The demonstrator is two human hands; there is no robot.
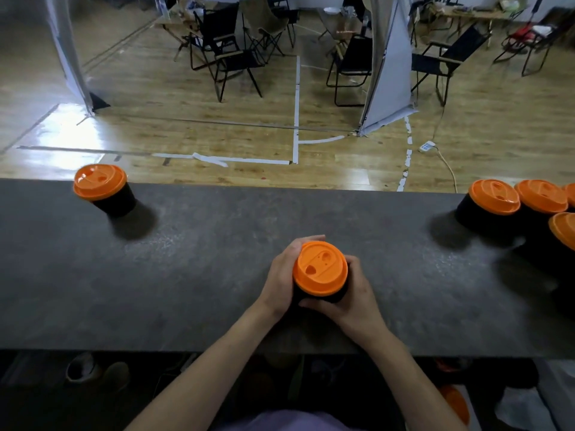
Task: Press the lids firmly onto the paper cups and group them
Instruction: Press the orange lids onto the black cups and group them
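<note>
A black paper cup with an orange lid (320, 268) stands at the middle of the dark table (217, 275). My left hand (281, 275) wraps its left side and my right hand (351, 293) wraps its right and front, both gripping the cup body below the lid. Another lidded black cup (101, 186) stands alone at the far left near the back edge. A group of several lidded black cups (497, 200) stands together at the far right, partly cut off by the frame edge.
The table's far edge runs just behind the left cup and the right group. Beyond it are a wooden floor, folding chairs (230, 57) and white screens. Bags and orange items lie under the table's near edge.
</note>
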